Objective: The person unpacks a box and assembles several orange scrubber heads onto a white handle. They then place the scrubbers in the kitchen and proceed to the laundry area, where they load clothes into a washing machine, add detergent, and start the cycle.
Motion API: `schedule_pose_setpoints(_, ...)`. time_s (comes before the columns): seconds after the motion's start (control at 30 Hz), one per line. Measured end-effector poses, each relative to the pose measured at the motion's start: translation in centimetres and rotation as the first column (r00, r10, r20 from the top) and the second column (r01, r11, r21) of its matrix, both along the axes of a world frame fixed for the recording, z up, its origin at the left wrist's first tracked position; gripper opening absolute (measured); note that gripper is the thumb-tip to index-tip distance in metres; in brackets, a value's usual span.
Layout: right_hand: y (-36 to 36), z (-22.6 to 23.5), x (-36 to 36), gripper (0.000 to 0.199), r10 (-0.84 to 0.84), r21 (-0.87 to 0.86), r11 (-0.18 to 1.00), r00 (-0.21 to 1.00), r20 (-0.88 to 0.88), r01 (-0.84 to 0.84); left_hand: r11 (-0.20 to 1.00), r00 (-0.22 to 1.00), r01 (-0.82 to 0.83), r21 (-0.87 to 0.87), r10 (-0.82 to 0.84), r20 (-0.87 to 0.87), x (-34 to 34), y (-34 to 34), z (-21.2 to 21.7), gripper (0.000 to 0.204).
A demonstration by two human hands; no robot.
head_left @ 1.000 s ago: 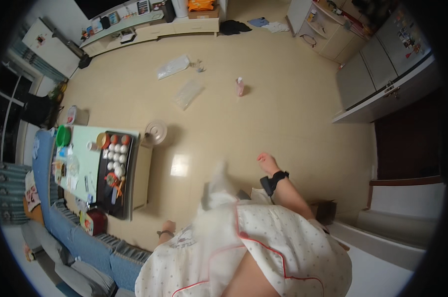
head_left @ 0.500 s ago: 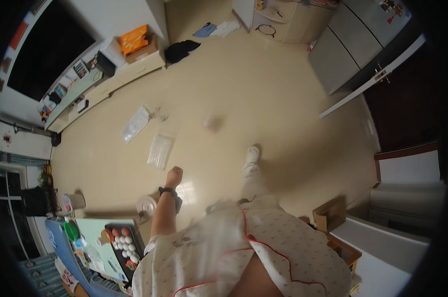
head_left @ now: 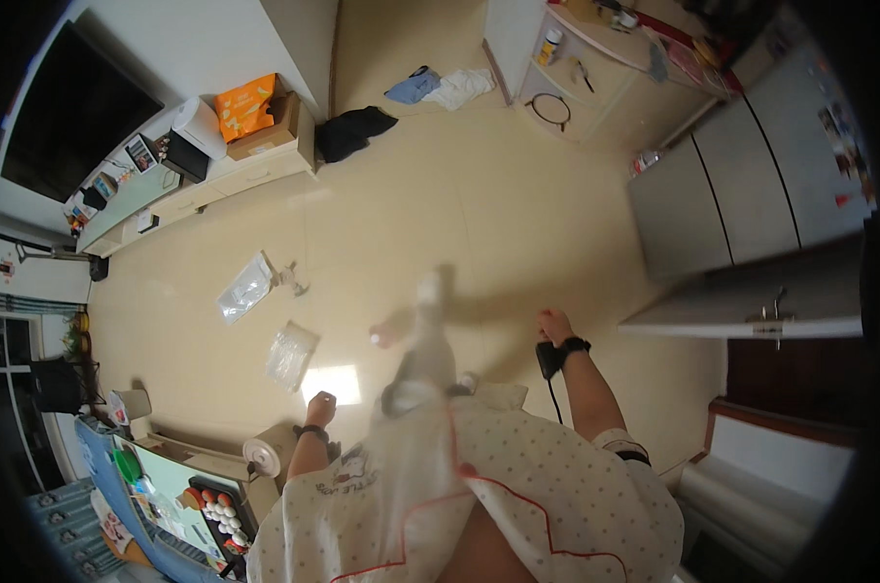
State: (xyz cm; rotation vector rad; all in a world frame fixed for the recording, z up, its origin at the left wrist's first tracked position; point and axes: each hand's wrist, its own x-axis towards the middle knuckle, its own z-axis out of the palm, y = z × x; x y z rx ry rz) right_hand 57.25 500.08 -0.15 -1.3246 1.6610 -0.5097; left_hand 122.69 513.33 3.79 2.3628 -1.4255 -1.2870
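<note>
My left hand (head_left: 320,408) hangs beside my body over the floor, curled into a loose fist with nothing visible in it. Out to the right, my right hand (head_left: 554,327) is curled closed too, and nothing shows in its fingers. Each wrist wears a black band; a dark box with a cable (head_left: 548,361) is strapped at the right one. Nearest the left hand is a clear plastic package (head_left: 291,357) on the floor. Beyond it lie a flat clear plastic bag (head_left: 245,287) and a small pinkish object (head_left: 379,335). My forward leg is blurred.
A black garment (head_left: 352,134), a blue one (head_left: 414,85) and a white one (head_left: 459,89) lie ahead. A low cabinet (head_left: 236,185) runs along the left. At right stand a grey fridge (head_left: 673,214) and an open door (head_left: 741,301). Near left are a lidded bin (head_left: 265,453) and a table (head_left: 168,486).
My right hand has come into view on the right. My left hand sits lower and slightly left. The other foot now swings forward, and the view has turned, showing more of the corner shelves.
</note>
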Motion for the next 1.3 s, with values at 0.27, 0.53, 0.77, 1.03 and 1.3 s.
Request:
schedule_pose_setpoints(0.27,-27.4,5.6,5.1,0.023,0.226,0.265,0.946,0.965,-0.134,-0.185,0.988,0.974,0.132,0.078,-0.144,0.175,-1.3,-22.6,-2.7,0.028)
schedule_pose_setpoints(0.53,-48.9,1.7,-2.7,0.028,0.437,0.302,0.875,0.887,-0.152,-0.380,0.980,0.999,0.038,-0.196,-0.034,0.023,-6.9,-61.0,9.6,0.026)
schedule_pose_setpoints(0.77,-79.2,-2.1,-2.5,0.018,0.608,0.472,0.760,0.745,-0.274,-0.447,1.000,0.998,-0.013,-0.027,0.015,0.061,-11.1,-75.0,1.8,0.025)
schedule_pose_setpoints(1.03,-111.5,-14.3,10.2,0.028,0.607,0.730,0.624,0.761,-0.229,-0.278,0.710,0.720,-0.606,0.360,0.681,-0.131,-22.2,-65.4,-13.1,0.017)
schedule_pose_setpoints(1.3,-123.1,-37.6,12.8,0.050,0.471,0.486,0.854,0.672,-0.571,-0.185,0.196,0.378,-0.737,0.647,0.913,0.153,-24.0,-64.6,-25.9,0.020)
